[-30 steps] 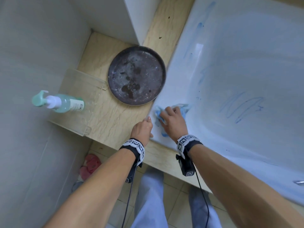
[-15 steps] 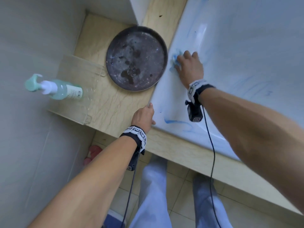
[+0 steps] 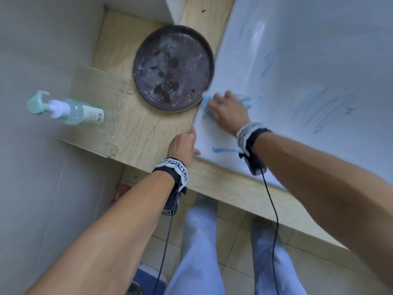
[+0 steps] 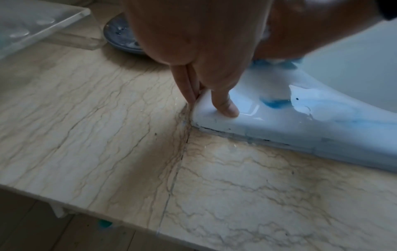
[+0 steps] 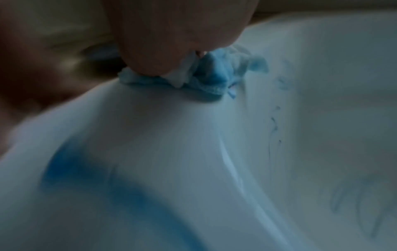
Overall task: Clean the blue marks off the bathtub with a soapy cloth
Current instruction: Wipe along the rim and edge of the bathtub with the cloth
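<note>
The white bathtub (image 3: 308, 50) fills the right of the head view, with blue scribbles (image 3: 323, 107) on its inner wall. A blue smear (image 3: 225, 150) lies on the near rim, also seen as a blue smear (image 4: 275, 103) and a blurred smear (image 5: 86, 169). My right hand (image 3: 223, 109) presses a bunched blue-and-white cloth (image 3: 245, 101) onto the rim beside the pan. The cloth (image 5: 214, 76) is crumpled under that hand (image 5: 193, 56). My left hand (image 3: 194, 141) holds the tub's rim corner, thumb (image 4: 225, 105) on top, fingers (image 4: 187, 84) against its side.
A dark round pan (image 3: 173, 69) sits on the marble ledge (image 3: 148, 135) against the tub. A green pump bottle (image 3: 70, 111) lies on a clear acrylic tray (image 3: 102, 88) at the left. White walls stand left and behind. My legs and a tiled floor are below.
My right hand swept the cloth away along the rim, then back toward me to the pan's near edge. The left hand has stayed on the rim corner.
</note>
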`<state>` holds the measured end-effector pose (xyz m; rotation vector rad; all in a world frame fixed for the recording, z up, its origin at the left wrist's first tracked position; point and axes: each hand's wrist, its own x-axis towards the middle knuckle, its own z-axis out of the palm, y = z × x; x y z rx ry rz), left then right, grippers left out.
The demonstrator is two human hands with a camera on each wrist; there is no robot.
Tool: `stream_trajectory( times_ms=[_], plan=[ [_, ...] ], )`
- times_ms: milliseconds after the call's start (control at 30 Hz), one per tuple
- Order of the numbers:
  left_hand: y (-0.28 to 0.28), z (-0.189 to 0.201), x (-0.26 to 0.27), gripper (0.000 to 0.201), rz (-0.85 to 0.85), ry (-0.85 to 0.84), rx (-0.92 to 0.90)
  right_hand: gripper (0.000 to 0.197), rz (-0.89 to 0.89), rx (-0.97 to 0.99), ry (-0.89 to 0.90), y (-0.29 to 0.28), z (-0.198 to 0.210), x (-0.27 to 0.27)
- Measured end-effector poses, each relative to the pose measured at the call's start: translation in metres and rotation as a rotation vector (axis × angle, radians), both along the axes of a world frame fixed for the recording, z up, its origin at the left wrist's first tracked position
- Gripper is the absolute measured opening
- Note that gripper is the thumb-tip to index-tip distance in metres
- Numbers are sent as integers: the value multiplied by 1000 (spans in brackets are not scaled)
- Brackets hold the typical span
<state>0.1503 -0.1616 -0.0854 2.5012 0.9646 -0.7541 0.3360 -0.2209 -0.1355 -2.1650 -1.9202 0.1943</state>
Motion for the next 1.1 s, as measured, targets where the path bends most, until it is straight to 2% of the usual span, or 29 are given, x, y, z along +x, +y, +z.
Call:
stream_trajectory(
  times_ms=[67, 167, 367, 467, 533, 633, 700, 767, 933, 1033, 1100],
  plan=[
    [1, -2, -1, 78, 14, -6, -2, 15, -248, 13, 28, 14, 5, 16],
    [2, -3, 0, 79, -1, 13, -17, 16, -338, -61, 74, 9, 12, -1],
    [0, -2, 1, 74, 1, 20, 7, 14, -101, -41, 166, -76, 6, -70],
    [-1, -2, 5, 51, 73, 36, -27, 19, -67, -40, 198, -96, 2, -75],
    [-2, 2, 8, 43, 62, 31, -16, 17, 3, -57, 185, -100, 0, -73],
    [-6, 7, 11, 52, 46, 59, -10, 12, 57, -79, 195, -112, 0, -66],
    [-8, 7, 12, 62, 36, 71, -2, 16, 77, -92, 213, -133, 0, -61],
    [-9, 6, 14, 63, 42, 78, 10, 25, 107, -95, 224, -161, 2, -51],
    [-9, 7, 16, 67, 16, 123, 23, 23, 68, -124, 166, -235, 10, -21],
    [-10, 8, 19, 58, -8, 157, 46, 17, 21, -201, 150, -241, 14, -16],
    [-11, 8, 20, 52, -13, 158, 66, 18, -113, -231, 235, -228, 21, -22]
  ],
)
